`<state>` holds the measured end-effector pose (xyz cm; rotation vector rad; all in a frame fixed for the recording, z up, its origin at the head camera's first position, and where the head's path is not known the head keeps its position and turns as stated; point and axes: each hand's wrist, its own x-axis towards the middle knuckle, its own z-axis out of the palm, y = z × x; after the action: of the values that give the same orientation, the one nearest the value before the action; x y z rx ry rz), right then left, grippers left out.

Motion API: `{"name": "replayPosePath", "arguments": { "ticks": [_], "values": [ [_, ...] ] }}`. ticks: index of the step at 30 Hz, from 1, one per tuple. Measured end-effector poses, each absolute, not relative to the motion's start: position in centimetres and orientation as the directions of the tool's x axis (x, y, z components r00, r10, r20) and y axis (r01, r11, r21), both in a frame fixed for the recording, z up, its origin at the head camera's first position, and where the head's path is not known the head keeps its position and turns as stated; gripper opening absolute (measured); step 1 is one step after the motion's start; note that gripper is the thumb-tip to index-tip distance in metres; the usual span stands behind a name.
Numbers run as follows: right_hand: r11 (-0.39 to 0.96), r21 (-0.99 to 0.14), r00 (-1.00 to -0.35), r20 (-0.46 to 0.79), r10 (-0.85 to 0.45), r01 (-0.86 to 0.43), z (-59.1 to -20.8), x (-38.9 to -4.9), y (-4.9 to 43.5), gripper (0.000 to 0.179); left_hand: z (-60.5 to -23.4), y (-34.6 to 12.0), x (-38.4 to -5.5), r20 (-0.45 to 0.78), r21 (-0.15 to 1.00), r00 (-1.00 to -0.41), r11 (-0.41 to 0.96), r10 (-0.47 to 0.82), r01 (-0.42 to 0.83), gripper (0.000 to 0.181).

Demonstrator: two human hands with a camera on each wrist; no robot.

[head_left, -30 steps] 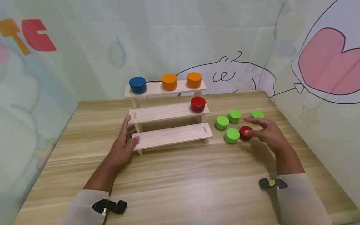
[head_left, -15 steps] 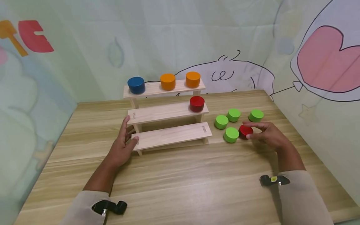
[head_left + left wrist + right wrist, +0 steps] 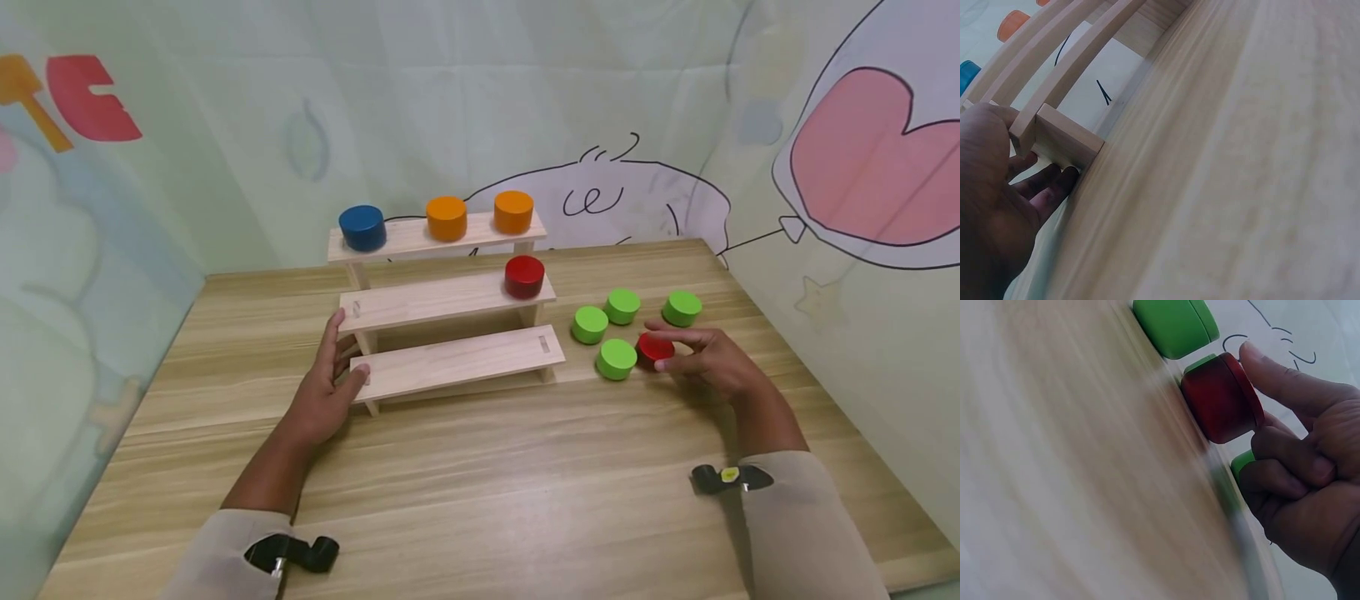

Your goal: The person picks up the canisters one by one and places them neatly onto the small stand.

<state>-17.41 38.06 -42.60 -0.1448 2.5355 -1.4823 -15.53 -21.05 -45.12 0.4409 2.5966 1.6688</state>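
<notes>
A three-step wooden rack (image 3: 457,362) stands on the table. My left hand (image 3: 324,400) grips its left end, thumb on the lowest shelf; the left wrist view shows the other fingers around the end support (image 3: 1066,140). On the top shelf sit a blue round block (image 3: 363,228) and two orange round blocks (image 3: 446,218), (image 3: 513,212). A red round block (image 3: 523,277) is at the right of the middle shelf. My right hand (image 3: 705,360) pinches another red round block (image 3: 654,351) between thumb and index finger, right of the rack; its other fingers are curled in the right wrist view.
Several green round blocks lie around the pinched red one: one close on its left (image 3: 617,359), two behind left (image 3: 590,324), (image 3: 622,307), one behind right (image 3: 682,308). A printed cloth backdrop (image 3: 450,100) rises behind the wooden table (image 3: 480,500).
My right thumb and index finger have closed in on the red round block, which remains among the green ones. The left hand keeps its grip on the rack.
</notes>
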Motion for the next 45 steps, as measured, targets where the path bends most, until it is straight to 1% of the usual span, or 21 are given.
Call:
{"name": "replayPosePath", "arguments": {
  "ticks": [8, 11, 18, 25, 37, 45],
  "values": [
    [0.481, -0.876, -0.977, -0.131, -0.166, 0.036, -43.37, -17.45, 38.28, 0.062, -45.1, -21.09, -15.56, 0.121, 0.892, -0.963, 0.399, 0.243, 0.213, 0.087],
    [0.472, -0.88, -0.978, -0.138, -0.156, 0.049, -43.47, -17.43, 38.31, 0.061, -45.1, -21.11, -15.56, 0.119, 0.89, -0.963, 0.404, 0.241, 0.211, 0.087],
    [0.505, -0.855, -0.975, -0.198, -0.106, 0.119, -43.56, -17.49, 38.31, 0.064, -45.0, -21.07, -15.52, 0.127, 0.892, -0.961, 0.396, 0.246, 0.219, 0.086],
    [0.501, -0.85, -0.966, -0.241, -0.095, 0.163, -43.56, -17.62, 38.3, 0.064, -44.91, -21.04, -15.51, 0.139, 0.89, -0.959, 0.393, 0.247, 0.23, 0.086],
    [0.499, -0.849, -0.967, -0.242, -0.073, 0.175, -43.56, -17.45, 38.17, 0.062, -44.87, -21.01, -15.34, 0.132, 0.887, -0.962, 0.405, 0.241, 0.223, 0.087],
    [0.508, -0.839, -0.968, -0.247, -0.035, 0.195, -43.04, -17.22, 37.88, 0.061, -44.9, -21.0, -15.39, 0.127, 0.878, -0.964, 0.424, 0.236, 0.22, 0.087]
  ]
}}
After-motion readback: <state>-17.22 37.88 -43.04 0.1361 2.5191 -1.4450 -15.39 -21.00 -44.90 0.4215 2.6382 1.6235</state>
